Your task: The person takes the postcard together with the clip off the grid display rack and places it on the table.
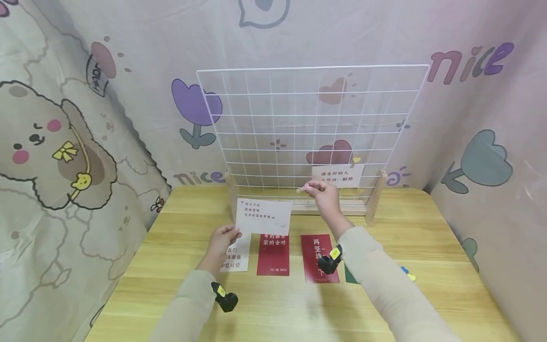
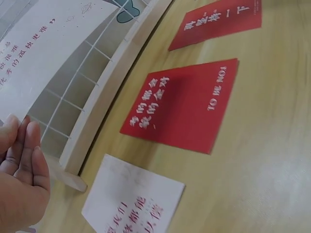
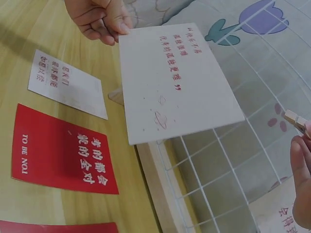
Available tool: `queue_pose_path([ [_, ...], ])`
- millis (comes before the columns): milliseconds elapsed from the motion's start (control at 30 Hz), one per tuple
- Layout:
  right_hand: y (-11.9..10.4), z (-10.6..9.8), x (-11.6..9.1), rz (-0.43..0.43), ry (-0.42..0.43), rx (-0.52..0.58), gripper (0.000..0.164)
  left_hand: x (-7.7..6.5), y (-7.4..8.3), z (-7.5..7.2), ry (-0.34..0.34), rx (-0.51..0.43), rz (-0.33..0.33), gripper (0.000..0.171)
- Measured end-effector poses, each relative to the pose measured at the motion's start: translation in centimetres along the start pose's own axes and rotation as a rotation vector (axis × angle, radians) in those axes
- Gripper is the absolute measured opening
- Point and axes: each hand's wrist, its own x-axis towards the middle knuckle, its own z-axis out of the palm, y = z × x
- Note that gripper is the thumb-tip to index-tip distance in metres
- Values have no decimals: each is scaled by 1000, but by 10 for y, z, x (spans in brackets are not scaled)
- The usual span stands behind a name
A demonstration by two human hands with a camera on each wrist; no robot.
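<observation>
My left hand (image 1: 220,244) pinches a white card (image 1: 263,217) with printed writing by its lower left corner. The card is held up in front of the lower left of a white wire grid panel (image 1: 314,114). In the right wrist view, the left thumb and fingers grip the edge of this card (image 3: 175,82). My right hand (image 1: 325,197) pinches a small wooden clothespin (image 1: 301,189) near the lower middle of the grid. Behind the right hand, another white card (image 1: 354,174) hangs on the grid from a clip with a yellow heart (image 1: 356,160).
On the wooden table (image 1: 273,313) lie a white card (image 1: 237,259), a red card (image 1: 273,261), a second red card (image 1: 314,249) and a green card (image 1: 351,277) partly under the right arm. Small blue and yellow pieces (image 1: 408,273) lie at right. Wooden feet (image 1: 376,199) support the grid.
</observation>
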Motion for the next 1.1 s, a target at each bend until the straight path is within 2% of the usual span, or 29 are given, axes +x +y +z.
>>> queue_pose_path([
  [133,5,-3,-5,24,-14,25,21,-6,-6,-6,3,-1,1,26],
  [300,10,-10,-12,45,-18,-1,21,-11,-12,-9,3,3,-14,26],
  [433,16,-16,-16,65,-21,40,21,-15,-18,-8,0,5,-28,27],
  [667,26,-29,-26,95,-26,-38,23,-20,-30,-13,0,5,-44,26],
  [933,36,-42,-38,103,-51,-39,25,-29,-40,-17,-16,25,-57,27],
  [1100,40,-51,-47,144,-48,-38,25,-34,-47,-20,-28,-21,-56,29],
])
